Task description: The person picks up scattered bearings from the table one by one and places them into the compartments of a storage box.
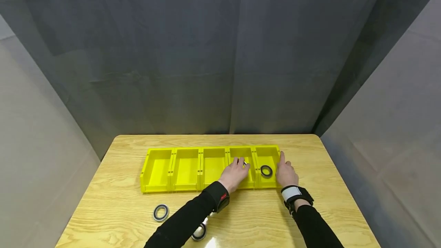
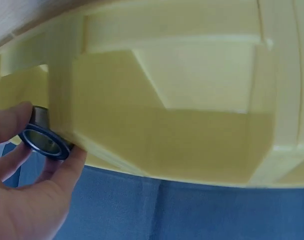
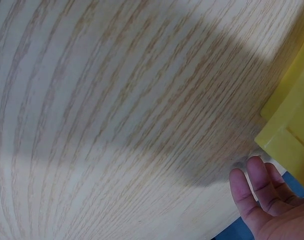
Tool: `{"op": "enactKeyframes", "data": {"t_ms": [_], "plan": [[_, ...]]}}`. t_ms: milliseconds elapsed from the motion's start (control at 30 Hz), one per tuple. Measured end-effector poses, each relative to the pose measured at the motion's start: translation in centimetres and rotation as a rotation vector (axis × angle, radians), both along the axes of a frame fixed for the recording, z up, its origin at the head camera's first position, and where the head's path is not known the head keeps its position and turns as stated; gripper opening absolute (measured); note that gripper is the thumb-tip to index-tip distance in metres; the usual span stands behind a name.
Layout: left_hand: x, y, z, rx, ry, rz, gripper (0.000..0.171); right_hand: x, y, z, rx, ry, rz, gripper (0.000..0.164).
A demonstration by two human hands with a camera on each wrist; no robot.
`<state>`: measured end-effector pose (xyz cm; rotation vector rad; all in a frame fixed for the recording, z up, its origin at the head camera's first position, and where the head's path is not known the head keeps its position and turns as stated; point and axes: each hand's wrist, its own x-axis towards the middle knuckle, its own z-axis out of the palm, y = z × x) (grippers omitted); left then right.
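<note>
My left hand (image 1: 234,174) pinches a ring-shaped ball bearing (image 2: 40,117) between thumb and fingers. In the head view it is over the second yellow bin from the right (image 1: 240,151), with the bearing partly hidden behind the fingers. The left wrist view has the bearing tilted beside a bin's dividing wall (image 2: 61,85). Another bearing (image 1: 262,172) lies flat inside the rightmost bin (image 1: 268,149). My right hand (image 1: 286,173) is at that bin's outer right side, its index finger stretched along the rim. Loosely bent fingers (image 3: 261,180) show below the bin's corner in the right wrist view.
Several yellow bins stand side by side in a row on the wooden table (image 1: 127,175). Two more bearings lie in front of the row, one at the left (image 1: 155,213) and one (image 1: 199,239) partly under the left forearm. A grey curtain (image 1: 172,68) hangs behind the table.
</note>
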<state>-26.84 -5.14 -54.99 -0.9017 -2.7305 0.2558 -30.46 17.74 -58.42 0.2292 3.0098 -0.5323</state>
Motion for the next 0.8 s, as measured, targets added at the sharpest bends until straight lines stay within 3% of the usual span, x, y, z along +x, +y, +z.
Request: {"op": "enactKeyframes", "data": {"t_ms": [133,267,467,600,800], "plan": [[-0.6,0.5,-0.8,-0.081,0.151,-0.015,0.028,0.0,-0.2,0.0,0.005,0.017,-0.005,0.052],[-1.0,1.0,-1.3,-0.105,0.182,-0.009,0.023,0.0,-0.3,0.1,0.007,0.013,-0.006,0.052],[-1.3,1.5,-1.9,-0.071,0.276,-0.007,0.012,0.2,0.1,0.2,0.009,0.014,-0.006,0.051],[-1.5,1.8,-2.5,-0.086,0.241,0.01,0.012,0.2,0.0,0.3,0.016,0.005,-0.01,0.052],[-1.7,2.1,-3.2,-0.153,0.109,0.061,0.013,0.1,-0.3,0.2,0.01,-0.01,-0.01,0.052]]}}
